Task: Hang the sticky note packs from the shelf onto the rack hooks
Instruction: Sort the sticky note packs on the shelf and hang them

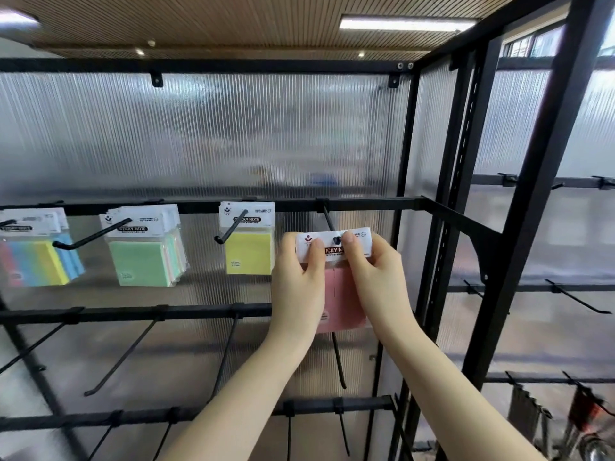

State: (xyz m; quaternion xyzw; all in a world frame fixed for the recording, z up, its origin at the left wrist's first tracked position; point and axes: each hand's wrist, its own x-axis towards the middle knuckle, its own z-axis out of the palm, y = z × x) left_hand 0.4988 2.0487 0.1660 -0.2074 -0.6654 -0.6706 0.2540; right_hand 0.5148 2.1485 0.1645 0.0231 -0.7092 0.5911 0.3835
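A pink sticky note pack with a white header card is held up against the rightmost hook of the upper rail. The hook's tip shows through the header's hang hole. My left hand grips the header's left side and my right hand grips its right side, thumbs on the front. Three hooks to the left carry packs: a yellow pack, a green stack and a multicolour stack.
The black metal rack has ribbed translucent panels behind it. Lower rails carry several bare hooks. A thick black upright stands close on the right, with another hook section beyond it.
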